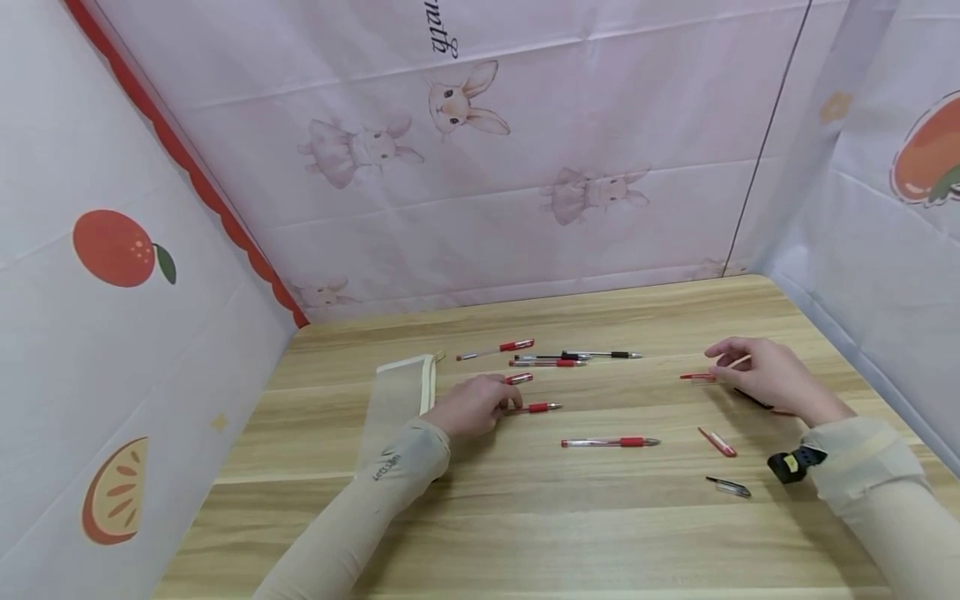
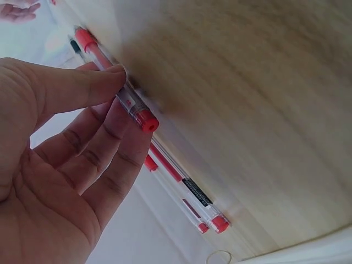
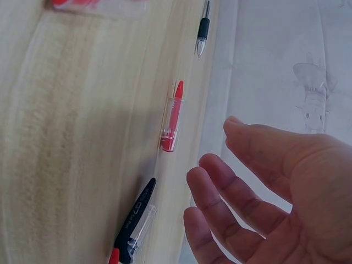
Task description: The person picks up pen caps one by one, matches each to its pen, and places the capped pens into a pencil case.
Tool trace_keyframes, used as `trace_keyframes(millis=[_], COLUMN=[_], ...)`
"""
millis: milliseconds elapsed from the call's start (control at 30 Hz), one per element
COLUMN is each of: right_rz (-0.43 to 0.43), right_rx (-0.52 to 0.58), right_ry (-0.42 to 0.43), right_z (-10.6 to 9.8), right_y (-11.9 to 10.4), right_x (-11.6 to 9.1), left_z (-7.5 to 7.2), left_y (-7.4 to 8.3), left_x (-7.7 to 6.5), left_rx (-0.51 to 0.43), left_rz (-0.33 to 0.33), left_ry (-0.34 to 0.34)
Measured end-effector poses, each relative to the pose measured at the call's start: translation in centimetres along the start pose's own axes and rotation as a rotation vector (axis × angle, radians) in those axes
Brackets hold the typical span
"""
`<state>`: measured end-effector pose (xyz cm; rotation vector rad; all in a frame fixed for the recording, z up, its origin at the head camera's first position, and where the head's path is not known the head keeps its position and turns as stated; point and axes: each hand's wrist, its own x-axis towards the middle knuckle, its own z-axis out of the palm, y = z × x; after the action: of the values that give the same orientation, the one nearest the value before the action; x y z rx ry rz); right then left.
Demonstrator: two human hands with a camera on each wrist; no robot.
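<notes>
With thumb and fingers my left hand pinches a red gel pen just above the table. The pen's clear barrel has a red end plug, and its red grip points right in the head view. My right hand holds nothing; its fingers are loosely bent. In the right wrist view a red pen cap lies near its fingertips, and a black pen cap lies lower. Beyond the left hand lies a red-and-clear piece, partly covered. Another red pen lies in front, between the hands.
Several red and black pens lie together at the back. A pale zip pouch lies left, partly under the left forearm. Another red cap and black cap lie front right. Printed cloth walls surround the wooden table.
</notes>
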<state>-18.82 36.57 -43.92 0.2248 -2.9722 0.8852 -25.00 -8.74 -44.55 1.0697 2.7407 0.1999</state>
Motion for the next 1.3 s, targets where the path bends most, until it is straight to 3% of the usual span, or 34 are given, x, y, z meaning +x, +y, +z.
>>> trace_keyframes(millis=[600, 900, 1300], right_rz=[-0.054, -0.052, -0.037], right_rx=[-0.036, -0.055, -0.080], right_ry=[-0.084, -0.119, -0.138], right_z=[0.8, 1.3, 1.5], right_y=[0.3, 0.3, -0.1], right_x=[1.2, 1.7, 1.9], left_z=[-0.6, -0.8, -1.2], left_y=[0.0, -0.1, 0.3], left_x=[-1.0, -1.6, -2.2], left_rx=[-0.040, -0.060, -0.075], left_rz=[-0.014, 0.016, 0.002], left_ry=[-0.001, 0.026, 0.034])
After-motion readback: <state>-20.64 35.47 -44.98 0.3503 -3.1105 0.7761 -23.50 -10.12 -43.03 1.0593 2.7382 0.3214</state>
